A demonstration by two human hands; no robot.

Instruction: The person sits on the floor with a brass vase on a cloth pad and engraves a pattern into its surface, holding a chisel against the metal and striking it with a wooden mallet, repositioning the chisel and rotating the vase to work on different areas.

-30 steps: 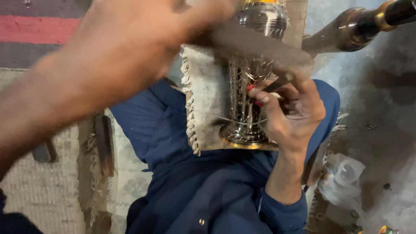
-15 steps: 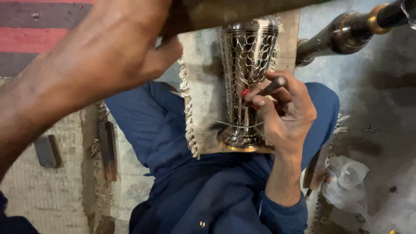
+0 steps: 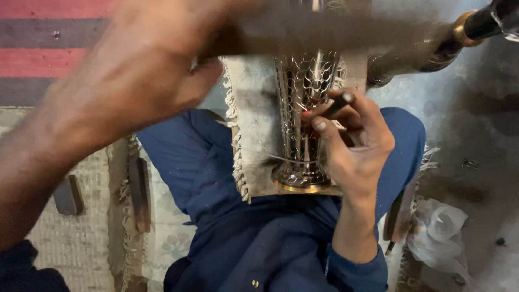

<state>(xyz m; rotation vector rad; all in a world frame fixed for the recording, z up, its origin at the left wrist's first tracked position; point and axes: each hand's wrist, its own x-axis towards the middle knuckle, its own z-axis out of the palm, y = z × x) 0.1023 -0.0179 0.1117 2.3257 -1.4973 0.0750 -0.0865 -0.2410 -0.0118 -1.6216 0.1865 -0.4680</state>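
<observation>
A silver metal vase with a cut lattice pattern and a brass-coloured foot rim lies on a fringed cloth pad across my lap. My right hand rests on the vase and holds a short dark punch with its tip against the lattice. My left hand is raised close to the camera and blurred. It grips a hammer-like tool whose dark blurred bar stretches across the top of the view, above the vase.
A dark metal pipe with a brass ring lies at the top right on the grey floor. A crumpled white plastic bag sits by my right leg. Dark tools lie on the pale mat to the left, beyond it a red striped rug.
The left hand lifted the hammer from just over the punch and swings it across the top of the view. The right hand keeps the punch on the vase.
</observation>
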